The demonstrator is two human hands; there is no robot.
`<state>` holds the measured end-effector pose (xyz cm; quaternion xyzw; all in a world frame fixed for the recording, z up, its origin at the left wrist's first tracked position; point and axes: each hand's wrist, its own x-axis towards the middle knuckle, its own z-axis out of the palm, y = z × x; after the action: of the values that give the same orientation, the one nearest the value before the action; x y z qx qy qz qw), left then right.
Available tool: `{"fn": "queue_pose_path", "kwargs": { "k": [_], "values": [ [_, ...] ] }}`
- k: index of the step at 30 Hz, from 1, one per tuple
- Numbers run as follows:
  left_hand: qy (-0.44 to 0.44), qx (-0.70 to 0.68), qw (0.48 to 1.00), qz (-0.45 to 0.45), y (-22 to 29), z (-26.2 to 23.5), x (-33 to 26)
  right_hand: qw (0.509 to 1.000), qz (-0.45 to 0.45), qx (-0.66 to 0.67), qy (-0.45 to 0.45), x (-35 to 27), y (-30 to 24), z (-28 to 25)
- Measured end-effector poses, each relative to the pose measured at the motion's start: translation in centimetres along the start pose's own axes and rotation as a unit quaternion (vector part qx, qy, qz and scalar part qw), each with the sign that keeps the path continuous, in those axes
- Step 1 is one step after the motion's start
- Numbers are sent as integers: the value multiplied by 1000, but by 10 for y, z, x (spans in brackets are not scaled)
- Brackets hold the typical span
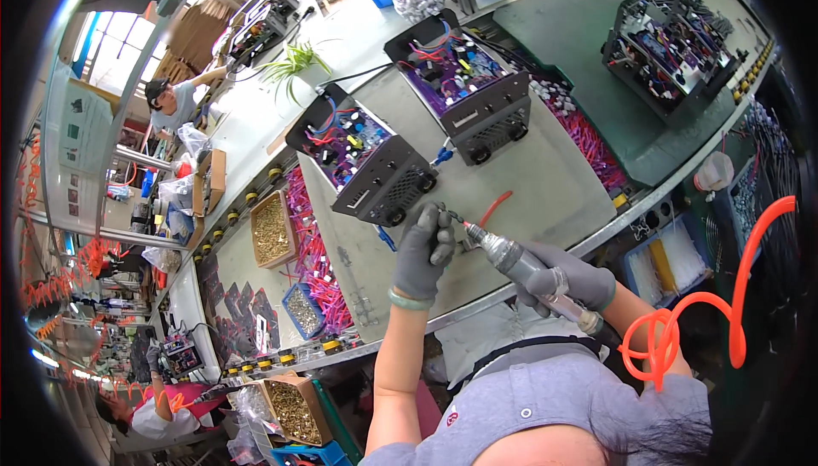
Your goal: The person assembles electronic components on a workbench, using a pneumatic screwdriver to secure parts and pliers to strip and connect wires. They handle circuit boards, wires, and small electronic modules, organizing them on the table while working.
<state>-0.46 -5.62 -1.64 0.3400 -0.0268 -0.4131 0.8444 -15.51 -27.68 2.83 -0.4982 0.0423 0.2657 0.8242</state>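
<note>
My right hand [569,277], in a grey glove, is wrapped round a grey air screwdriver [511,260] whose bit points left. An orange coiled hose [731,323] runs at its rear. My left hand [422,253], also gloved, has its fingers pinched beside the bit's tip; anything between them is too small to make out. Just beyond it stands an open black metal case [383,178] with a circuit board and wires inside. A second such open case [477,95] stands farther right. Both rest on a grey-green work board [532,198], where a short red tube [496,209] lies.
Bundles of pink-red wires [317,274] flank the board. A box of brass-coloured parts [271,232] and a blue tray of small parts [302,308] lie left. Another open unit [673,48] stands far right. Two other people [175,104] work at the left.
</note>
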Motion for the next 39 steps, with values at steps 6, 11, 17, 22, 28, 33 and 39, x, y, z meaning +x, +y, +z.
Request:
{"fn": "queue_pose_path", "kwargs": {
  "k": [6,11,17,22,28,33,39],
  "values": [
    [43,48,997,-30,-8,5,16,1000,6,10,3,-1,5,-7],
    [63,194,979,-11,-5,18,21,977,-44,-197,70,0,6,-12],
    [60,267,961,41,-8,33,31,997,67,-30,17,-3,14,-35],
    [95,354,924,110,-18,32,52,993,31,115,-3,14,26,-40],
    [213,290,886,292,-16,21,122,991,-53,23,121,43,-4,-37],
    [177,263,932,176,6,-4,151,992,-35,44,115,60,-18,-35],
    [138,279,931,192,9,-11,146,984,-84,3,157,64,-9,-22]
  ]
}}
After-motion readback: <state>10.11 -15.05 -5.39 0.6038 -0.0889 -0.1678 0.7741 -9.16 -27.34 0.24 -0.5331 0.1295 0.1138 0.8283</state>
